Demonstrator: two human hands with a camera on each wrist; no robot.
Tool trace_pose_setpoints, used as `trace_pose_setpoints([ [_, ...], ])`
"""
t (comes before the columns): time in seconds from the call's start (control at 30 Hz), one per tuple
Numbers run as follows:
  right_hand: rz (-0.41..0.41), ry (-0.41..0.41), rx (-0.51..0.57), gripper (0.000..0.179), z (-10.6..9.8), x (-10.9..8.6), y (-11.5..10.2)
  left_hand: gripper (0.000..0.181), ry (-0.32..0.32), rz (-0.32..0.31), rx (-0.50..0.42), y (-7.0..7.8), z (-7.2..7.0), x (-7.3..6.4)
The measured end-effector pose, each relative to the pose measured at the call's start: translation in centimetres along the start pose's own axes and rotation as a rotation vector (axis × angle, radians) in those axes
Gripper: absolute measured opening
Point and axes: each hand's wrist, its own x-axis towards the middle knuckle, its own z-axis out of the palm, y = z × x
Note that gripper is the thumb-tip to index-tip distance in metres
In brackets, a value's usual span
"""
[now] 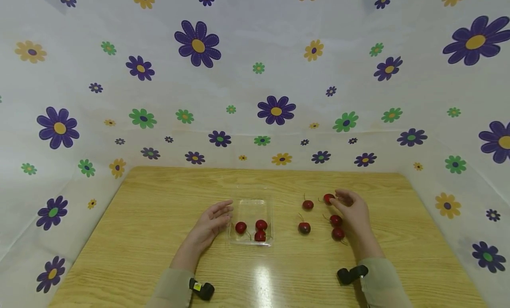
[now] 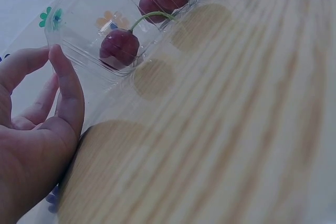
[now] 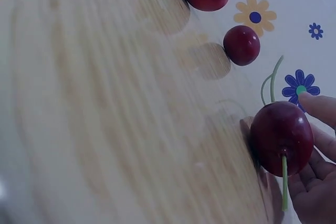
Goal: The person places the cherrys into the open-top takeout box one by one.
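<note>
Left hand (image 1: 209, 224) at a clear container (image 1: 251, 212), right hand (image 1: 353, 209) at a cherry (image 1: 328, 198)

Nearest the viewer, the left sleeve (image 1: 169, 290) and the right sleeve (image 1: 382, 281) enter from the lower part of the head view, with a black wrist device (image 1: 205, 291) at the left cuff and a second black device (image 1: 347, 276) at the right. Beyond them, a patch of light reflects on the wooden tabletop (image 1: 303, 277).

The container rests near the middle of the table. In its nearer half lie three fruits: a near-wall cherry (image 1: 260, 236), a left-hand cherry (image 1: 241, 227) and, just beyond the first, an inner cherry (image 1: 261, 224). The left hand is at the container's left side, relaxed rather than clenched, fingers mostly extended and their tips at the clear wall.

To the right of the container, loose on the wood, the nearest fruit (image 1: 338, 233) lies just beside a second one (image 1: 336, 220); left of this pair is a darker cherry (image 1: 304, 228), and farther back an upright-stemmed cherry (image 1: 307, 205). The farthest fruit is the one at the right hand, whose thumb overlaps it; whether thumb and finger pinch it cannot be told. In the right wrist view, a large stemmed cherry stands before the hand and hides part of the fingers.

Behind the table hangs a white flowered cloth (image 1: 223, 86).
</note>
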Motion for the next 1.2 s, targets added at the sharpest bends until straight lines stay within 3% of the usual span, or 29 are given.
trace_pose_setpoints([
  [0.33,0.051,-0.005,0.022,0.047,0.7,0.4,0.2,0.058,0.004,0.003,0.001,0.1,0.0,-0.1],
  [0.6,0.100,-0.030,0.120,0.053,1.1,0.6,0.4,0.061,-0.029,0.024,0.005,0.0,-0.2,-0.1],
  [1.07,0.075,-0.032,0.062,0.049,1.3,0.7,0.6,0.060,-0.029,0.030,0.000,0.0,-0.2,-0.2],
  [1.2,0.111,-0.034,0.139,0.050,1.4,0.7,0.6,0.060,-0.031,0.019,-0.007,0.1,-0.2,-0.2],
])
